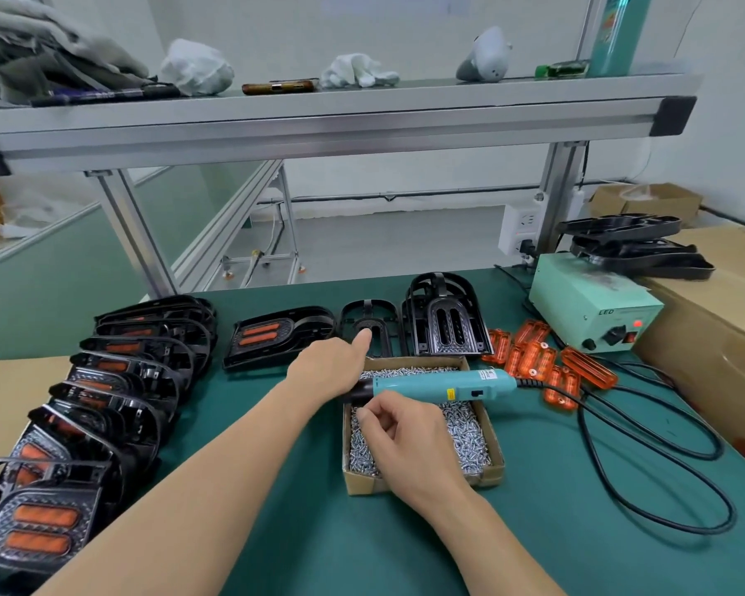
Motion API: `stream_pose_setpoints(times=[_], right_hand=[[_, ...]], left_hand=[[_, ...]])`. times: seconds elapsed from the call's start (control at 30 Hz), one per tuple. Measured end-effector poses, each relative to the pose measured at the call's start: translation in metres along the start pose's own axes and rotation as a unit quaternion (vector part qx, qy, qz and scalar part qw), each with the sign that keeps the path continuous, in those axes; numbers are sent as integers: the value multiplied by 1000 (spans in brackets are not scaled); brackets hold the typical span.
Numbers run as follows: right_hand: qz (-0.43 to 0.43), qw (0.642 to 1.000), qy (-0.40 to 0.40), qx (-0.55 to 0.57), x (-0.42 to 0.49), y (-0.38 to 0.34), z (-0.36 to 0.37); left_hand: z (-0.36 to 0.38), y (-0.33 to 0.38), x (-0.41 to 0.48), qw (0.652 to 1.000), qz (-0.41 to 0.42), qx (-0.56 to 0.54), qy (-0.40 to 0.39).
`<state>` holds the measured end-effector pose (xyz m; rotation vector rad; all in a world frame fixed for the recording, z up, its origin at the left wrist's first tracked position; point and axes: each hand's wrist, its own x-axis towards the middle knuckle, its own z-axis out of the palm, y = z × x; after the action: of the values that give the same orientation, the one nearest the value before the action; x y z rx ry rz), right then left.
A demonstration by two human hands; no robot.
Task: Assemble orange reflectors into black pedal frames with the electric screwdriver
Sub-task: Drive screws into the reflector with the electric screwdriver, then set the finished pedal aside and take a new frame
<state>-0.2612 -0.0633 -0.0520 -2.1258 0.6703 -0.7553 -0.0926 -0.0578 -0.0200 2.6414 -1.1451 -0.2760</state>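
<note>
The electric screwdriver (444, 387) is lying crosswise, tip leftward, just beyond the right hand (409, 440), whose fingers (368, 417) are pinching over the screws (469, 436), perhaps on one; the left hand (327, 372), nearer the tip, is hiding its fingers

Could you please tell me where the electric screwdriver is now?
In the head view, the electric screwdriver lies across the far end of the screw box, right of centre, between the left hand and the orange reflectors.
</note>
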Motion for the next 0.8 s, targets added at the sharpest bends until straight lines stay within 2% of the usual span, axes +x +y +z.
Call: stream_pose_setpoints(times=[0.1,0.33,0.53,0.8], right_hand=[[1,1000,4,5,-1,1,0],[4,1000,3,14,0,-1,1],[17,1000,-1,18,-1,-1,1],[8,999,13,32,-2,1,0]], left_hand=[[5,9,5,997,-64,-52,2],[2,18,7,984,-102,-139,35],[-7,32,4,965,-99,-232,70],[-12,33,-9,961,-58,-232,141]])
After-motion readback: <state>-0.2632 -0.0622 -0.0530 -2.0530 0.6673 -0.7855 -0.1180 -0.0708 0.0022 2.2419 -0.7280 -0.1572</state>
